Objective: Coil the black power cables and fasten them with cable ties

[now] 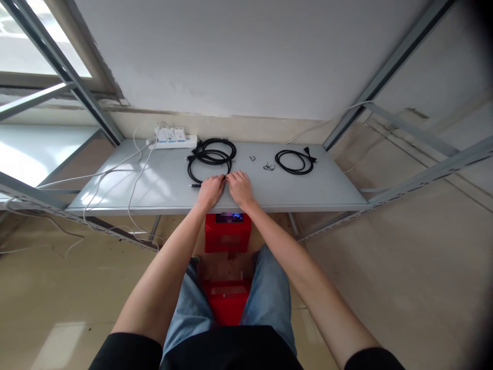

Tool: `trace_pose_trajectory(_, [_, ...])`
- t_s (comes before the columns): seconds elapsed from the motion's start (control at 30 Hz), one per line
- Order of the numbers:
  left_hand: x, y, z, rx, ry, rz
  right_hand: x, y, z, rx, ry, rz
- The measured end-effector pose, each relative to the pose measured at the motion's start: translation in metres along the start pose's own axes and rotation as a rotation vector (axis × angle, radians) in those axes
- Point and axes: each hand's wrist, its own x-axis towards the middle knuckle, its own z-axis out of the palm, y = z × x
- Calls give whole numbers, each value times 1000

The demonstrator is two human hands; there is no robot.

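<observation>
My left hand (211, 190) and my right hand (239, 187) lie side by side near the front middle of a grey metal shelf (154, 195). Their fingertips meet, pinched on the near loop of a black coiled cable (211, 155). The cable's plug end pokes out just left of my left hand. What exactly the right fingers grip is partly hidden. A second black cable (295, 161), neatly coiled, rests further right, beyond my right hand.
A white power strip (171, 139) with white leads sits at the back left of the shelf. Small black wire ties (268, 166) lie between the two coils. A red crate (227, 232) stands on the floor under the shelf. Slanted metal frame bars rise on both sides.
</observation>
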Motion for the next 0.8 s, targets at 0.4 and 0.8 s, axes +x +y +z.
trace_pose_trajectory(0.4, [0,1,-1,9,-11,-3,3,-7,-9,69,-44,78])
trace_pose_trajectory(0.8, [0,0,-2,-10,-24,-18,14,16,3,1022,-107,379])
